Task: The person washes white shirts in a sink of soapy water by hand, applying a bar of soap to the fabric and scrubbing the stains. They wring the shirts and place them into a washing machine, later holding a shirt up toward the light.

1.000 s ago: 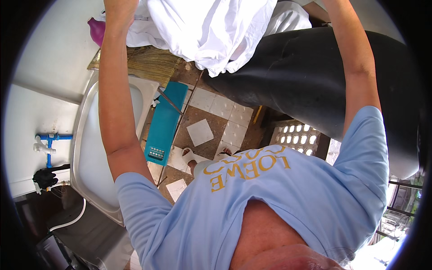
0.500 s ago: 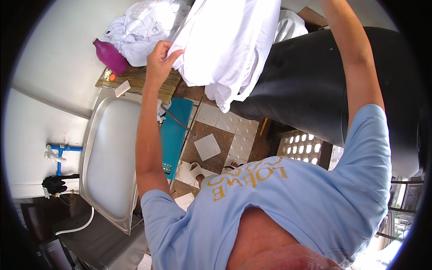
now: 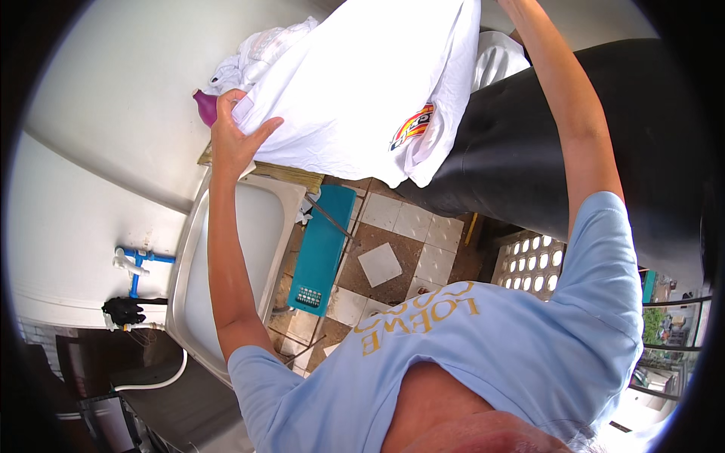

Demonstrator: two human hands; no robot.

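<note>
A large white shirt (image 3: 340,90) hangs spread out in front of me, with a red, yellow and dark print near its lower right side. At its left edge, my left hand (image 3: 236,134) holds the cloth between the curled fingers, the thumb stretched apart over the fabric. My right arm reaches up past the picture's top edge, so the right hand and whatever it holds cannot be seen. Behind the shirt at the left lie more crumpled white clothes (image 3: 260,57). A purple bottle (image 3: 205,108) is partly covered by my left hand.
Below my left arm a metal sink (image 3: 291,215) is full of cloudy, whitish water. Beside it is a teal plastic board (image 3: 321,249) over the tiled floor (image 3: 414,222). A big black tank (image 3: 521,143) fills the right side. Blue pipes with a white tap (image 3: 130,262) run along the left wall.
The shirt has been spread wider and its print now shows. My left hand has moved left and down along with its edge. My right hand has gone out at the top.
</note>
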